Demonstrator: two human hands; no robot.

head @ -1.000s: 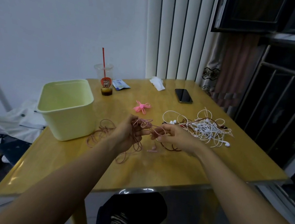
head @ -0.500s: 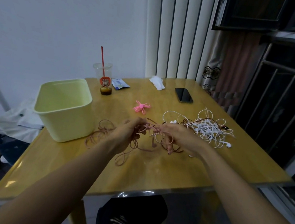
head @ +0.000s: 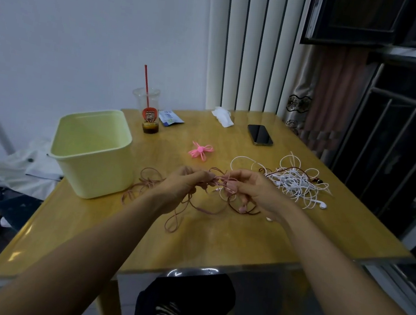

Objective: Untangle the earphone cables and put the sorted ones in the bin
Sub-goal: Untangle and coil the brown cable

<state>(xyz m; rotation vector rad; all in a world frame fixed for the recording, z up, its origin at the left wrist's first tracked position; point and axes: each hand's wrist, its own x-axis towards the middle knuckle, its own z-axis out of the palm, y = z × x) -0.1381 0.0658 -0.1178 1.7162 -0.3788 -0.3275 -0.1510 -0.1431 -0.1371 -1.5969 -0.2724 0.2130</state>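
A person seated at a wooden table (head: pixel 217 242) worked at a knot of dusty-pink earphone cable (head: pixel 218 180), held just above the tabletop near its middle. The left hand (head: pixel 185 184) had its fingers curled round the cable's strands, and the right hand (head: pixel 256 189), just beside it at 3 o'clock, pinched the same knot between thumb and fingertips. Loose loops of the pink cable trailed onto the wood toward 9 o'clock and 6 o'clock of the hands, and one small earbud hung below the right hand.

A tangled heap of white earphone cables (head: pixel 294 185) lay on the table at 3 o'clock of the hands, close to the right wrist. The pale yellow bin (head: pixel 94 177) stood upright at the table's 9 o'clock edge; no cable could be seen inside it.

Farther back, a pink bow-shaped tie (head: pixel 200 151) lay at 12 o'clock of the hands. A plastic cup (head: pixel 146 109) with a red straw stood at 11 o'clock, a small packet (head: pixel 170 119) beside it, with a crumpled tissue (head: pixel 222 116) and a dark phone (head: pixel 260 135) toward 1 o'clock.
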